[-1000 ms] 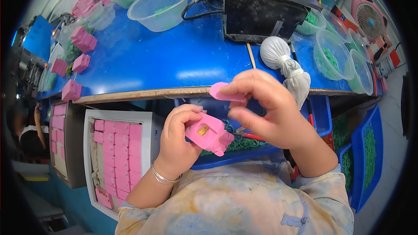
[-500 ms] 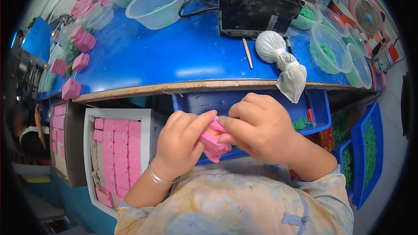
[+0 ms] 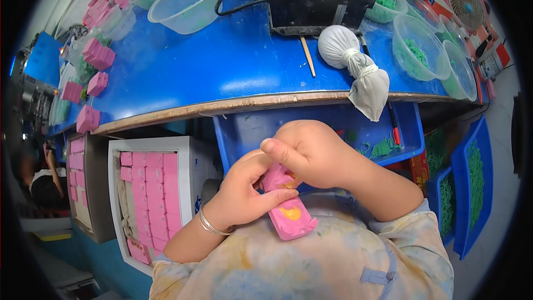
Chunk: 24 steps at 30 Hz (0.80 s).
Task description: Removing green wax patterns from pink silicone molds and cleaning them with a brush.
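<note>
Close in front of my body is a pink mould-like block point(image 3: 294, 226) with smooth yellow oval patches on its face. My left hand point(image 3: 244, 189) is closed round its side, the thumb pressed across the face between two patches. My right hand point(image 3: 316, 153) is closed over the block's far end, its thumb lying near my left fingers. That end is mostly covered by both hands, so I cannot tell whether the block is one piece or two halves. Beyond my hands is a blue tray point(image 3: 244, 133) with green strands and a red-capped pen point(image 3: 395, 130).
A white box point(image 3: 186, 189) of pink blocks stands at left. On the blue table point(image 3: 183, 66) are more pink blocks point(image 3: 99, 54), clear bowls point(image 3: 191, 3), a stick point(image 3: 307, 56), a tied white cloth bag point(image 3: 337, 47) and a black machine point(image 3: 316, 5). Blue trays point(image 3: 463, 189) sit right; another person point(image 3: 47, 180) far left.
The pink block has turned and come nearer my body, and its yellow-patched face now shows. My right hand has shifted left over its far end. The view has shifted slightly.
</note>
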Tool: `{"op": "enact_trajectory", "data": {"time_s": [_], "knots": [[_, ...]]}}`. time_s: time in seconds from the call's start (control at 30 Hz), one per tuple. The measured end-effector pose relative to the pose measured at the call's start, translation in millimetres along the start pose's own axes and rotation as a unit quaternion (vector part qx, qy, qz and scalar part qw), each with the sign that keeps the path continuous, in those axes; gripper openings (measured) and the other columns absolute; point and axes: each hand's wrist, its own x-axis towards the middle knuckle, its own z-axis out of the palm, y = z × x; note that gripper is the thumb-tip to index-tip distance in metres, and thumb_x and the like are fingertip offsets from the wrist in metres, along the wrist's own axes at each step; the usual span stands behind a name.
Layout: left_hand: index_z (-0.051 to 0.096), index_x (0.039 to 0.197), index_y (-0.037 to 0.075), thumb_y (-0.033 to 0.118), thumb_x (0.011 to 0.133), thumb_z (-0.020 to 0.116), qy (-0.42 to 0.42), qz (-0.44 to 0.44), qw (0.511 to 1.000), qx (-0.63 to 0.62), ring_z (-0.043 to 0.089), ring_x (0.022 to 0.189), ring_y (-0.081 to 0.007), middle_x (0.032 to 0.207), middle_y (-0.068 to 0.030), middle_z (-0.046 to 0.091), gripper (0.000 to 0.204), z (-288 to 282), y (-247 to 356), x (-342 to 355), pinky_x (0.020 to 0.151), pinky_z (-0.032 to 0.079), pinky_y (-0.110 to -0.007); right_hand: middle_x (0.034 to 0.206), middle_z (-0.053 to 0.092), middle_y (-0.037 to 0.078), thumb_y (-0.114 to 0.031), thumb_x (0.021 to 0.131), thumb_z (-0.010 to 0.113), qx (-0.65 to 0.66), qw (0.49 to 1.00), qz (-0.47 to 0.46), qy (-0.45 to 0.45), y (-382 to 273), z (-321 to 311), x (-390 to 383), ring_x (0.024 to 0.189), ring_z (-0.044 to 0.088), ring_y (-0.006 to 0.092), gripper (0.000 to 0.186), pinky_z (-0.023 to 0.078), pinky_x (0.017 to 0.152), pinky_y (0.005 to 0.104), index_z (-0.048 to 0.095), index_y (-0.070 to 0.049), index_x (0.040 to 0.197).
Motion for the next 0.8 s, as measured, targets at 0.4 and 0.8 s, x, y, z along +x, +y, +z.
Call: {"op": "enact_trajectory", "data": {"time_s": [0.4, 0.8], "knots": [[0.053, 0.100, -0.002, 0.003, 0.078, 0.065, 0.122, -0.065, 0.970, -0.200, 0.046, 0.072, -0.0045, 0.088, -0.0020, 0.053, 0.025, 3.2, -6.5, -2.4, 0.063, 0.039, -0.018, 0.064, 0.047, 0.013, -0.036, 0.070, 0.069, -0.119, 0.974, -0.076, 0.177, 10.0, 11.5, -16.0, 0.060, 0.048, 0.0256, 0.040, 0.036, 0.052, 0.0338, 0.047, -0.003, 0.064], [0.054, 0.096, 0.000, 0.008, 0.079, 0.065, 0.124, -0.058, 0.972, -0.189, 0.056, 0.080, -0.0094, 0.088, -0.0037, 0.057, 0.022, -5.4, 0.4, 3.7, 0.070, 0.046, -0.024, 0.074, 0.062, 0.008, -0.025, 0.080, 0.065, 0.255, 0.951, 0.161, -0.075, 9.4, 16.7, -22.7, 0.063, 0.057, 0.0158, 0.031, 0.045, 0.057, 0.0305, 0.056, 0.000, 0.096]]}}
